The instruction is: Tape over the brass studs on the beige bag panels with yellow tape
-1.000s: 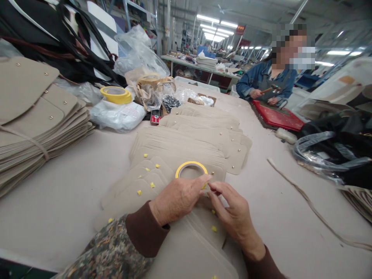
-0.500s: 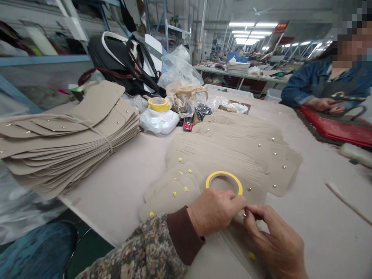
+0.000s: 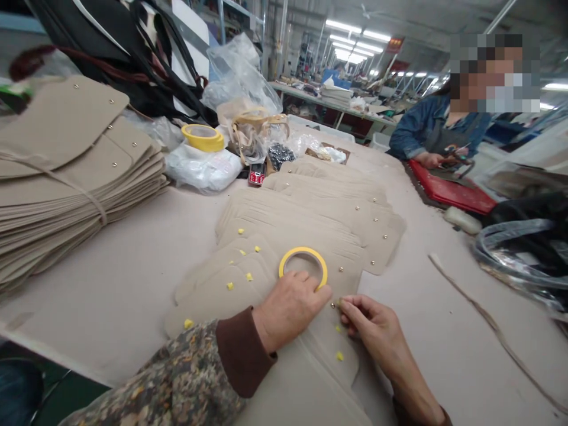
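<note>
My left hand (image 3: pixel 290 307) is closed around the near edge of a yellow tape roll (image 3: pixel 303 265) that lies on a fan of beige cut pieces (image 3: pixel 310 219). My right hand (image 3: pixel 370 325) is pinched just right of it, over a small metal stud on a beige piece; what the fingertips hold is too small to make out. Small yellow tape squares (image 3: pixel 242 269) dot the nearer pieces.
A tied stack of beige pieces (image 3: pixel 66 171) sits at the left. Behind are a second yellow tape roll (image 3: pixel 203 137), plastic bags (image 3: pixel 239 89) and black bags (image 3: pixel 124 53). A person in a denim jacket (image 3: pixel 426 127) works at a red mat (image 3: pixel 452 189) far right. A beige strip (image 3: pixel 488 319) lies right.
The view swung left and back. My left hand stayed on the tape roll; my right hand stayed pinched beside it, now resting lower over the stud.
</note>
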`<state>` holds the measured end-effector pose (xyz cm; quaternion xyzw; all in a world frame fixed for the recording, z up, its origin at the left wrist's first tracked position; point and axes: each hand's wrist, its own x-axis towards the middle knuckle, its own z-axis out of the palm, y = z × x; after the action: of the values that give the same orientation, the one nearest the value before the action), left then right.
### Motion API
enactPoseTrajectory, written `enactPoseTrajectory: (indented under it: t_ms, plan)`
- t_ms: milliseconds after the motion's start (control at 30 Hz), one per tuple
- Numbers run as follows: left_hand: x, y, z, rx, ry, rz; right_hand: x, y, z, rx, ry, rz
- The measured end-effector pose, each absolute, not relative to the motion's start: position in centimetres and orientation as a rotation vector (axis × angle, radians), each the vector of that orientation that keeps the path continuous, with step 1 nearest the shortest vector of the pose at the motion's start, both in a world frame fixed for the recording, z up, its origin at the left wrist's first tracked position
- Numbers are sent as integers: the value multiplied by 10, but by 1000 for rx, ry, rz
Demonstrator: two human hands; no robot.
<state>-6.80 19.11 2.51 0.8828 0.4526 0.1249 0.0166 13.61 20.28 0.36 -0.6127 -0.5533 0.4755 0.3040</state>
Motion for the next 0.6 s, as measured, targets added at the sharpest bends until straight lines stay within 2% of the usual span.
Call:
enactPoseTrajectory:
  t_ms: [200, 600]
  plan:
    - [-69, 192, 24, 2753, 1365, 363, 136, 203, 4, -1621, -1613, 1211]
    - [-70, 193, 24, 2717, 1366, 344, 121, 199, 6, -1567, -2153, 626]
